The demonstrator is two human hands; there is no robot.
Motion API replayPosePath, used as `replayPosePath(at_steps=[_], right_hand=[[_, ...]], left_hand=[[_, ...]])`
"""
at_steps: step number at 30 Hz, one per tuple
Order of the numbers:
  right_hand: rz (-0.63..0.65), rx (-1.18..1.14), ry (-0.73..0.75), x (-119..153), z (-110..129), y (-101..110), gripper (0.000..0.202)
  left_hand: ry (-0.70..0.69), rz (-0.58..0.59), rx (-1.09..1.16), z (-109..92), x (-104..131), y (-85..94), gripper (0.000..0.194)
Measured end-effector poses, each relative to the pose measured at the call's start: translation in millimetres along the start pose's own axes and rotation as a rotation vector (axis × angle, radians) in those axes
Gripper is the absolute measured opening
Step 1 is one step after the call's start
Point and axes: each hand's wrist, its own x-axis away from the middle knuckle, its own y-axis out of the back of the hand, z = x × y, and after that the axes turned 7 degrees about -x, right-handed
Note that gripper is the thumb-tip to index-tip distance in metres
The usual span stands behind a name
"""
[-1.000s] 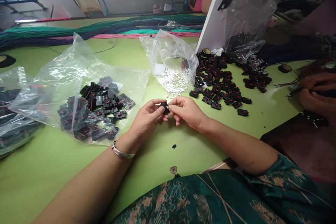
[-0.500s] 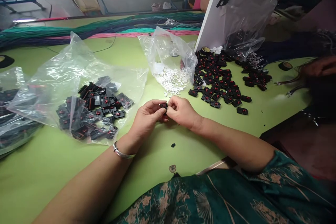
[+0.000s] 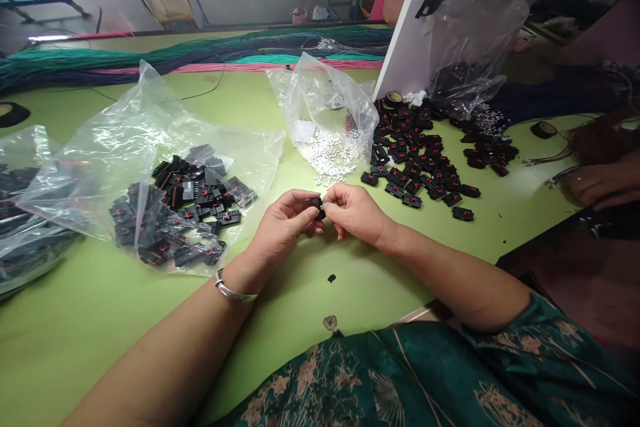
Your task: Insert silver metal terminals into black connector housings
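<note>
My left hand (image 3: 293, 217) is closed on a black connector housing (image 3: 316, 205), gripping it between thumb and fingers. Against the housing's right end, my right hand (image 3: 354, 210) is pinched, its thumb and index finger pressed together. A tiny pale speck shows at those fingertips, too small to name. Just beyond the hands lies a heap of small white plastic pieces (image 3: 331, 155), spilling from a clear plastic bag (image 3: 285, 90). On the left, another clear bag (image 3: 113, 127) holds loose black connector housings (image 3: 197, 190). Many black housings with red parts (image 3: 417, 160) are piled at the right.
Bundled green and pink wires (image 3: 200, 50) run across the back of the green table (image 3: 280, 340). A white panel (image 3: 403, 30) stands behind the right pile. Tape rolls (image 3: 543, 129) lie about. A co-worker's hand (image 3: 607, 180) is at the far right.
My right fingertips have shifted slightly away from the housing, showing more of its end. The co-worker's hand at the far right has moved lower. The view has shifted slightly.
</note>
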Motion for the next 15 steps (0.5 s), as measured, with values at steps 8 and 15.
replayPosePath(at_steps=[8,15], right_hand=[[-0.097,0.110,0.101,-3.0,-2.5,-4.0,0.013],[0.083,-0.197,-0.096,0.3,5.5,7.0,0.011]], left_hand=[[-0.048,-0.031,-0.044,1.7,1.2,-1.7,0.028],[0.004,0.036,0.013,-2.9,1.9,1.1,0.029]])
